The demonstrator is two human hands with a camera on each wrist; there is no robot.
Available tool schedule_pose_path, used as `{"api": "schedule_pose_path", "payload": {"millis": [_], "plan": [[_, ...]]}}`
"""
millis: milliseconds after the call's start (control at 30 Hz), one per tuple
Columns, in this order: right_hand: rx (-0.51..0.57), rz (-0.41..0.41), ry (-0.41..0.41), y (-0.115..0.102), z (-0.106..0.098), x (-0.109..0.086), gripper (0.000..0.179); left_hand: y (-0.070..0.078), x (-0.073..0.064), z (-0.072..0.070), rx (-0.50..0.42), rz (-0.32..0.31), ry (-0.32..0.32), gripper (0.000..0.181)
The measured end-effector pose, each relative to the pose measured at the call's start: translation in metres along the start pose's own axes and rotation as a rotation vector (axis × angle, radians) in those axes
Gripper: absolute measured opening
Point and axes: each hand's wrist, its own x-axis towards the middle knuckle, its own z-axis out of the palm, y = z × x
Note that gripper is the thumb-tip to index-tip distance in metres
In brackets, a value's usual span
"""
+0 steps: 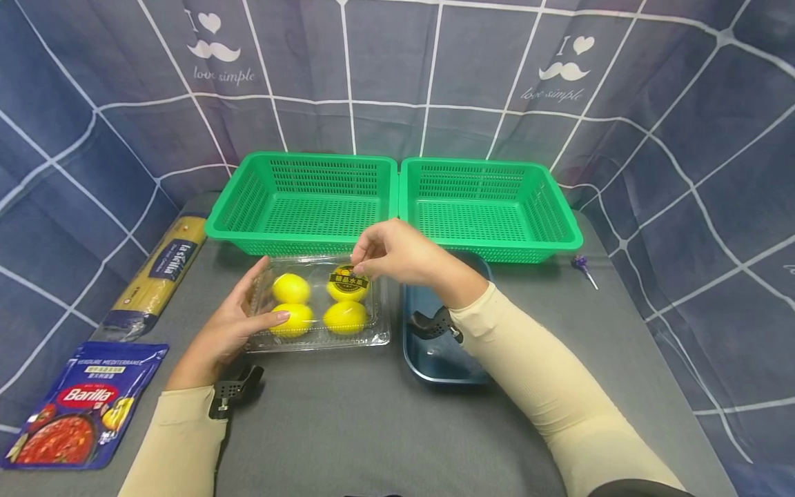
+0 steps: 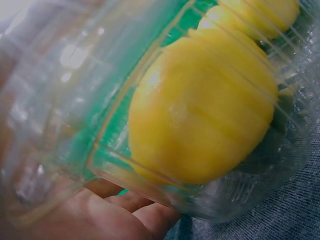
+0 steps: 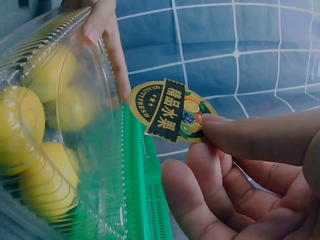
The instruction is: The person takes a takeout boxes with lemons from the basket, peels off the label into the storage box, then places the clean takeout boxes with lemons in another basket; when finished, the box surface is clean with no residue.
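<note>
A clear plastic clamshell box [image 1: 317, 337] with several yellow lemons [image 1: 346, 317] in it is in front of the left green basket. My left hand [image 1: 232, 321] grips the box by its left end, the thumb over the near side and the fingers along the far side. In the left wrist view one lemon [image 2: 200, 107] shows large through the plastic, the fingers below it. Thumb and fingertip of my right hand [image 1: 404, 254] pinch the edge of a black-and-gold fruit sticker [image 3: 167, 111], which stands away from the lid in the right wrist view.
Two green baskets [image 1: 301, 245] stand side by side at the back. Partly under my right arm lies a dark blue tray [image 1: 428, 362]. A pasta pack [image 1: 158, 276] and a Barilla sauce pouch [image 1: 87, 407] lie at left, a purple lollipop [image 1: 582, 264] at right.
</note>
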Motion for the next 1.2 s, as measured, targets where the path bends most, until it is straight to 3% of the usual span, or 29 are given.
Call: {"api": "schedule_pose_path", "payload": {"millis": [433, 900, 1200], "plan": [[0.080, 0.023, 0.053, 0.025, -0.014, -0.015, 0.007, 0.001, 0.002, 0.000, -0.012, 0.012, -0.002, 0.108], [0.157, 0.084, 0.109, 0.061, -0.030, -0.045, 0.008, -0.002, 0.002, 0.000, -0.013, 0.015, -0.004, 0.108], [0.136, 0.121, 0.122, 0.084, -0.040, -0.062, 0.008, -0.003, 0.002, 0.000, -0.028, 0.019, -0.001, 0.108]]}}
